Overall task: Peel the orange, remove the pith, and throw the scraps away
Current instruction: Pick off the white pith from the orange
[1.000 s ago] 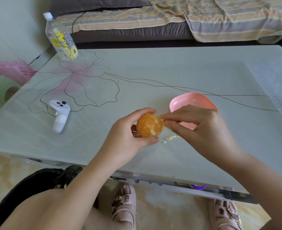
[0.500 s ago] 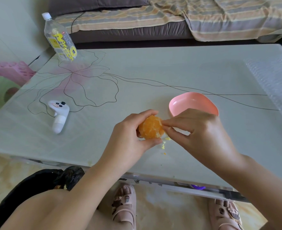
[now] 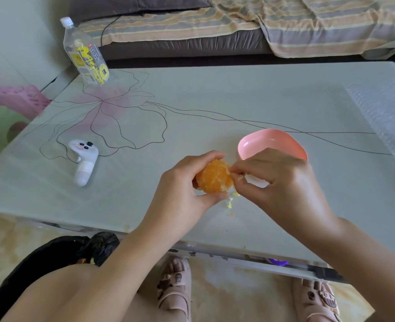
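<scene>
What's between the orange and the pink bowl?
Head view: only the right hand, its fingertips pinching pith at the orange, in front of the pink bowl.

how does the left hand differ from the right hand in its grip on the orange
The left hand curls round the whole round peeled orange; the right hand only pinches a pale strand of pith at the orange's right edge. The left hand is over bare table; the right hand partly covers the pink plastic bowl. Both work on the same orange.
</scene>
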### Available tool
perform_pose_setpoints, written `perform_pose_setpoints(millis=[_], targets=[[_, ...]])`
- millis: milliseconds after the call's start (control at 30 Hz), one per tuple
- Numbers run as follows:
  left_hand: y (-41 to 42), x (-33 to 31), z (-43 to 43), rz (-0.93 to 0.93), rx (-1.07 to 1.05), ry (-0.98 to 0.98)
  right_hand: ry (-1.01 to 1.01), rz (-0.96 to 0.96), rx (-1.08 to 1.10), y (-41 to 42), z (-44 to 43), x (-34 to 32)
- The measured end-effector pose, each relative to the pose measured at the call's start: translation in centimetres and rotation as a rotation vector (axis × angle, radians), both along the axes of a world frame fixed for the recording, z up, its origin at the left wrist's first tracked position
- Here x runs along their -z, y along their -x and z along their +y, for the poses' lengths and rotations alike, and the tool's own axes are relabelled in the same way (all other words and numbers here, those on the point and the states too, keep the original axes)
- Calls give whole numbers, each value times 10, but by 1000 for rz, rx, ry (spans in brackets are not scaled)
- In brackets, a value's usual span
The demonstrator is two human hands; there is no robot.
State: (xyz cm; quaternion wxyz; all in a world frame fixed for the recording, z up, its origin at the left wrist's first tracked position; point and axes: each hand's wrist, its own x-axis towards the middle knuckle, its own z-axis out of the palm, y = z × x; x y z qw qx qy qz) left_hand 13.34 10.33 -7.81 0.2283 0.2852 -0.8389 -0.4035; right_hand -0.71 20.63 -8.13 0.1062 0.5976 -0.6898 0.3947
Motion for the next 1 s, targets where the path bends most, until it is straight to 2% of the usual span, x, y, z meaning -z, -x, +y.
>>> perform_pose_setpoints(millis=[167, 400, 533, 833, 1000], targets=[[1, -1, 1, 8, 32, -14, 17, 13, 5, 2, 0, -4], [1, -6, -1, 32, 23, -122, -31, -249, -98, 6, 7, -12], [1, -5, 0, 23, 20, -123, -38, -169, -96, 5, 6, -11], [4, -1, 4, -17, -26, -67, 14, 146, 3, 2, 4, -6], [5, 0, 6, -6, -17, -67, -16, 154, 57, 2, 3, -7]])
